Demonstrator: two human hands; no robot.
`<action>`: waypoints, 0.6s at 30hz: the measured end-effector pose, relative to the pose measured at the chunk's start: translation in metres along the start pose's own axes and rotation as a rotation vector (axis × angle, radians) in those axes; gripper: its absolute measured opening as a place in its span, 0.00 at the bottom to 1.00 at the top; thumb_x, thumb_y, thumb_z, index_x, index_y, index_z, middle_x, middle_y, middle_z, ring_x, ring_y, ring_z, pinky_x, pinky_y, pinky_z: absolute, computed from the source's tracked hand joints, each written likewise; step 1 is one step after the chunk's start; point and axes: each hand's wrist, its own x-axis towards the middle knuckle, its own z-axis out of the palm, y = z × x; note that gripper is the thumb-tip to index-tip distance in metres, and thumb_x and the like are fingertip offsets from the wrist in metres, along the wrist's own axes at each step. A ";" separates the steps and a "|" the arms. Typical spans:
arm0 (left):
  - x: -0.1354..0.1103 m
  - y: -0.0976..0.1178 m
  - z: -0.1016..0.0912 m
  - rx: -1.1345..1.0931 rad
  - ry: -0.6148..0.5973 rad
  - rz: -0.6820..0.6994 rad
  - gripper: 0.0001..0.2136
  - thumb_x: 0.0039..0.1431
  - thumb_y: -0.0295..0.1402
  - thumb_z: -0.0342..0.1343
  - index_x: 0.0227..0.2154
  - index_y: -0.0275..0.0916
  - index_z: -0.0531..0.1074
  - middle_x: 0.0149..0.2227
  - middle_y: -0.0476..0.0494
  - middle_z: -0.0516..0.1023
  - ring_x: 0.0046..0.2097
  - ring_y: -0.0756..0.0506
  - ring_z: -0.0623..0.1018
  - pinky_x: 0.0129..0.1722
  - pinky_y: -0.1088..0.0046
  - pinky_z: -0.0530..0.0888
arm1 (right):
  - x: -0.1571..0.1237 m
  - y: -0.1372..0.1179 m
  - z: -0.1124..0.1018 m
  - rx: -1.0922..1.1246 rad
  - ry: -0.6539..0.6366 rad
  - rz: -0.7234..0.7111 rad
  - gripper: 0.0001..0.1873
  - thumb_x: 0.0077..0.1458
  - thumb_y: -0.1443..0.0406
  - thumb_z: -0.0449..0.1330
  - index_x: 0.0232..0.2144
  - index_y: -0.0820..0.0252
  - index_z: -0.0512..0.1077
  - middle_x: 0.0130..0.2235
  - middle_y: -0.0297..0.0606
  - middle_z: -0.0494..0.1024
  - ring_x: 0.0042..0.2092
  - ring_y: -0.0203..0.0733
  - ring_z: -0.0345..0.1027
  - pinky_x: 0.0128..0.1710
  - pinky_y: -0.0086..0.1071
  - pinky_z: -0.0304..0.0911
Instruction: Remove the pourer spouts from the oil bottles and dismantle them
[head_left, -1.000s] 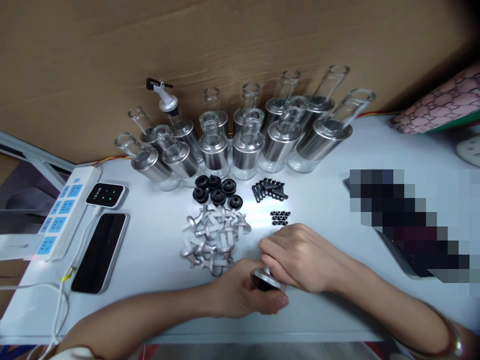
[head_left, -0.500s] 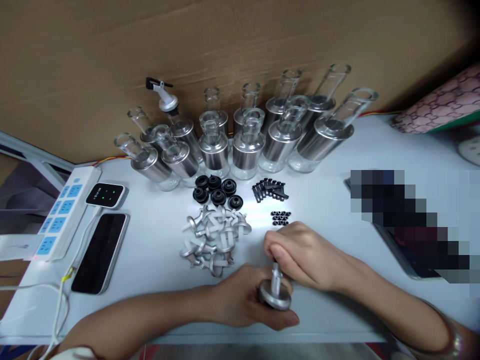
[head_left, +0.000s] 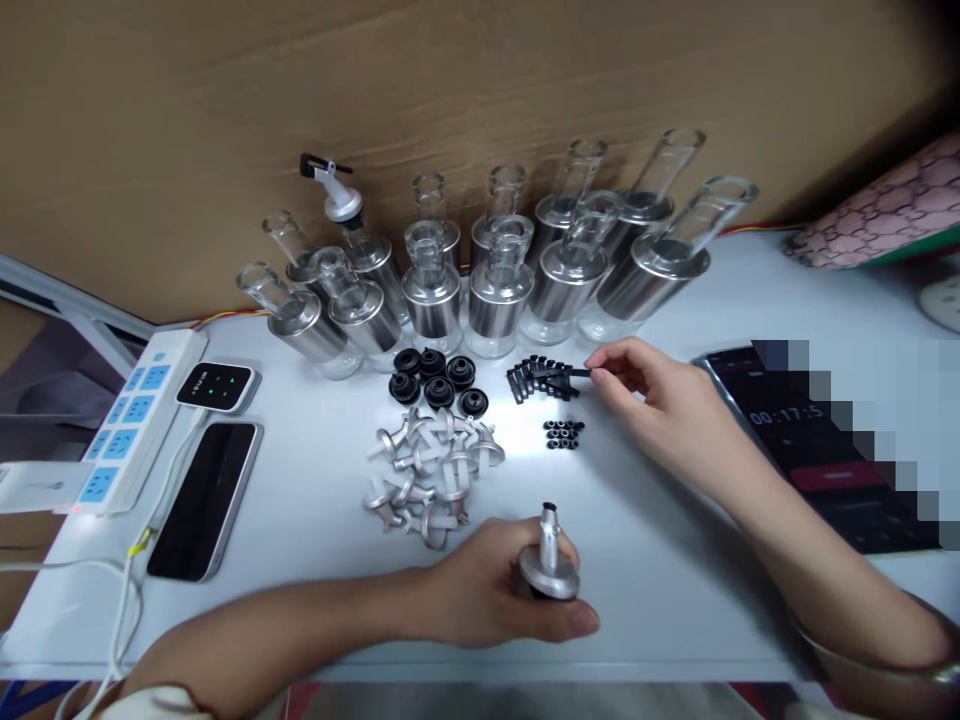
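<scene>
My left hand (head_left: 491, 590) is closed around a silver metal pourer spout (head_left: 550, 562), held upright near the table's front edge. My right hand (head_left: 660, 400) reaches out to a small heap of black plastic levers (head_left: 541, 379), its thumb and forefinger pinching one lever at the heap's right end. Below that heap lies a cluster of tiny black rings (head_left: 562, 434). A pile of silver spouts (head_left: 431, 475) lies left of centre, with several black rubber stoppers (head_left: 439, 379) behind it.
Several glass bottles with steel sleeves (head_left: 495, 285) stand along the cardboard wall; one bottle carries a fitted pourer (head_left: 337, 195). A power strip (head_left: 120, 430), a small device (head_left: 217, 387) and a phone (head_left: 202, 498) lie left. A tablet (head_left: 817, 450) showing a timer lies right.
My right hand let go of the spout's tip and moved up and right to the black levers. The left hand kept the spout, now standing upright.
</scene>
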 end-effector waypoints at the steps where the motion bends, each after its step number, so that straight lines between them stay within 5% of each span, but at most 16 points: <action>1: 0.000 0.000 0.000 0.009 0.000 -0.001 0.15 0.49 0.41 0.60 0.24 0.38 0.60 0.20 0.57 0.57 0.22 0.57 0.56 0.22 0.77 0.54 | 0.002 0.004 0.000 0.004 -0.014 0.030 0.02 0.55 0.67 0.54 0.32 0.57 0.66 0.26 0.36 0.75 0.27 0.40 0.69 0.27 0.32 0.60; 18: -0.001 -0.003 0.001 0.012 0.029 0.045 0.13 0.50 0.37 0.60 0.26 0.37 0.61 0.21 0.56 0.60 0.23 0.56 0.58 0.22 0.78 0.56 | 0.004 0.020 0.013 -0.078 -0.082 0.018 0.04 0.54 0.68 0.53 0.32 0.59 0.69 0.28 0.38 0.76 0.28 0.41 0.69 0.31 0.33 0.61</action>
